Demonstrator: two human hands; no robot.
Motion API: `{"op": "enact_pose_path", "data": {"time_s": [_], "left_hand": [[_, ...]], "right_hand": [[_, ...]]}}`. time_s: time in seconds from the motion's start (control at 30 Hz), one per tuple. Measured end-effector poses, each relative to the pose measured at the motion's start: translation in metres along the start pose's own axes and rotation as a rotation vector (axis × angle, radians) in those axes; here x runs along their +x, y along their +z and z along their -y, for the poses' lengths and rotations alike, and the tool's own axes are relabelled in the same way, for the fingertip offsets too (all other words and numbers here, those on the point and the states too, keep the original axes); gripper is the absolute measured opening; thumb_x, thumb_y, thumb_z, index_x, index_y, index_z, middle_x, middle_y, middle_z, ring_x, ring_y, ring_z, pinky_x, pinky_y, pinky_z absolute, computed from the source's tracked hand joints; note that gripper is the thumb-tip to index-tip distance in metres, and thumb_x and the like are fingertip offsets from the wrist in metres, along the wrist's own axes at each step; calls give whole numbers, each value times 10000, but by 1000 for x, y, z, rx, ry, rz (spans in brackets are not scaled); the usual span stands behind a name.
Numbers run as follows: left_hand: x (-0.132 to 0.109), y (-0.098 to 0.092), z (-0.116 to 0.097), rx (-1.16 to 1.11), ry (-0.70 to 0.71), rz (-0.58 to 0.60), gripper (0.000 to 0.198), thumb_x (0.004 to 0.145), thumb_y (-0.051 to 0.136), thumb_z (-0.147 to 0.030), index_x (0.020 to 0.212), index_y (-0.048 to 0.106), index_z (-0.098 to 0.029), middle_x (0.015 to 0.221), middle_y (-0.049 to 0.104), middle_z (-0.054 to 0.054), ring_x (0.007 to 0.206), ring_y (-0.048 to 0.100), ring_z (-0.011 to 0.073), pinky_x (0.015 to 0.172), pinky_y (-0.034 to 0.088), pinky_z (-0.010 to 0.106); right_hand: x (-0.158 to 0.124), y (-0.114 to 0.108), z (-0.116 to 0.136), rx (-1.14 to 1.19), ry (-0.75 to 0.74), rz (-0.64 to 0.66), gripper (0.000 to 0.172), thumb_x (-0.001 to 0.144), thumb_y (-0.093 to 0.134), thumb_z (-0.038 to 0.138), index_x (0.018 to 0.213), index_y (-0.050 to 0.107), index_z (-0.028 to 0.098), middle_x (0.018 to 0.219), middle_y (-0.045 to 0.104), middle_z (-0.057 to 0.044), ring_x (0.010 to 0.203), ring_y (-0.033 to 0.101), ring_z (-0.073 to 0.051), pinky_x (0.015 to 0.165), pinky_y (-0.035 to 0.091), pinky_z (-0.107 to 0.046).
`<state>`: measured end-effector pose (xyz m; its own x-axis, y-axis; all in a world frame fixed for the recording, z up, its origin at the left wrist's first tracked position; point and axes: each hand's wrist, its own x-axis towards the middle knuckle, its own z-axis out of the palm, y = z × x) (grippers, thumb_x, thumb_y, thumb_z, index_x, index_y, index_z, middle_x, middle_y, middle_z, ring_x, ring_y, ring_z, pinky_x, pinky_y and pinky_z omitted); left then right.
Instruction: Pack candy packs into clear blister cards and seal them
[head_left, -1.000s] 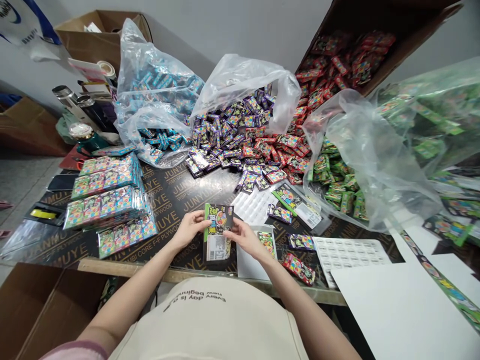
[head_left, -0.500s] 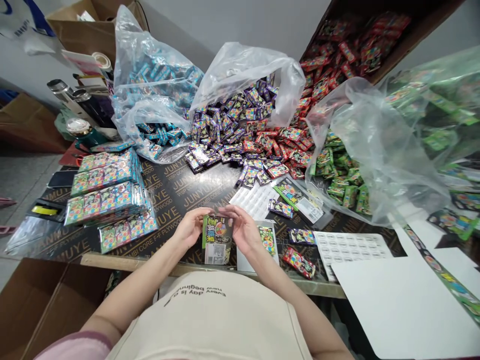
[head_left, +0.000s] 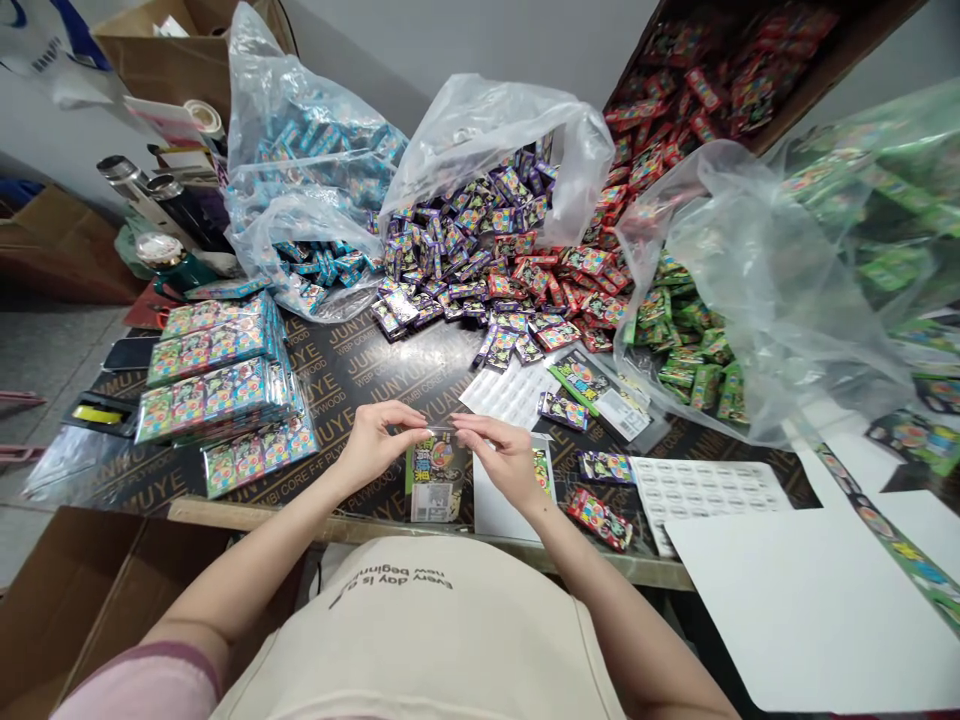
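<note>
Close to the table's front edge lies a flat black-and-green printed packet [head_left: 435, 470] with a white label low on its face. Over its upper end my left hand [head_left: 382, 440] and my right hand [head_left: 499, 455] face each other, thumbs and fingertips pinched together along the top edge. Between the fingertips runs what looks like a thin clear plastic edge, hard to make out. Partly under my right hand is a white card [head_left: 495, 510] with a colourful printed panel. Right of it lie a purple candy packet [head_left: 604, 467] and a red candy packet [head_left: 600, 518].
Stacked candy packs [head_left: 217, 380] stand at the left. Clear bags hold blue packets [head_left: 322, 265], purple packets [head_left: 457, 230] and green packets [head_left: 682, 350]; red packets [head_left: 592, 275] spill from a box. Label sheets [head_left: 712, 495] and a large white sheet [head_left: 810, 600] lie at the right.
Both hands have moved from the sides of the black-and-green packet to its top edge, with fingers drawn together in pinches. The view has shifted slightly.
</note>
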<state>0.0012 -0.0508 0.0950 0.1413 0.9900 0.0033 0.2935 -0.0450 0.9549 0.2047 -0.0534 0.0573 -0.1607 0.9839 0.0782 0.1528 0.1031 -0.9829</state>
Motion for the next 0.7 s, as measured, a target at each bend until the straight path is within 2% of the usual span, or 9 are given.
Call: {"op": "enact_pose_path", "data": {"time_s": [0.1,0.17,0.27,0.37,0.47,0.57,0.63,0.7], "left_hand": [[9,-2,3,-88,-152,57,181,640,771,-306,713,749,-143,678,717,60,618,636,173,610,489,273],[13,-3,4,-136,-226,88,215,615,781,-324,693,741,-128,635,706,54,564,617,159,583,482,267],[13,-2,2,-80,-192,83,182,632,758,-299,665,732,-122,627,697,60,566,615,158,579,484,263],[5,-3,-3,83,-23,96,104,689,699,-245,676,740,-150,723,715,72,673,647,177,644,505,276],[-4,-5,-2,174,87,113,93,725,677,-229,704,751,-176,820,728,84,746,663,188,716,514,299],[-7,-4,6,85,44,90,96,733,678,-235,715,753,-177,847,739,95,773,678,203,715,529,309],[-5,-4,13,22,7,38,80,712,694,-231,694,750,-177,817,742,92,761,682,208,703,537,311],[-1,-7,19,-37,-24,-39,62,678,719,-228,664,744,-174,769,741,84,736,682,206,704,539,314]], "right_hand": [[6,-1,8,89,140,33,153,747,695,364,795,740,225,719,714,-32,657,649,-191,656,522,-326],[12,-1,13,136,191,78,176,727,710,378,750,725,205,627,672,-13,565,600,-158,581,493,-293],[18,-3,17,155,211,127,204,707,721,390,712,710,186,602,656,-8,544,577,-140,563,484,-275],[15,-7,13,121,192,163,215,734,692,403,744,722,190,673,695,-30,599,612,-157,601,513,-292],[5,-8,6,42,75,165,166,760,678,363,839,742,232,898,734,-56,815,664,-208,750,540,-351],[-2,-5,1,-46,-55,109,134,791,655,326,884,735,272,974,725,-50,956,647,-233,889,507,-411],[1,-2,0,-63,-53,105,152,828,611,346,901,723,274,953,721,-56,947,648,-231,893,506,-419],[14,0,-1,-4,-7,149,270,824,614,386,1063,670,274,1086,685,-70,966,646,-227,870,521,-405]]}}
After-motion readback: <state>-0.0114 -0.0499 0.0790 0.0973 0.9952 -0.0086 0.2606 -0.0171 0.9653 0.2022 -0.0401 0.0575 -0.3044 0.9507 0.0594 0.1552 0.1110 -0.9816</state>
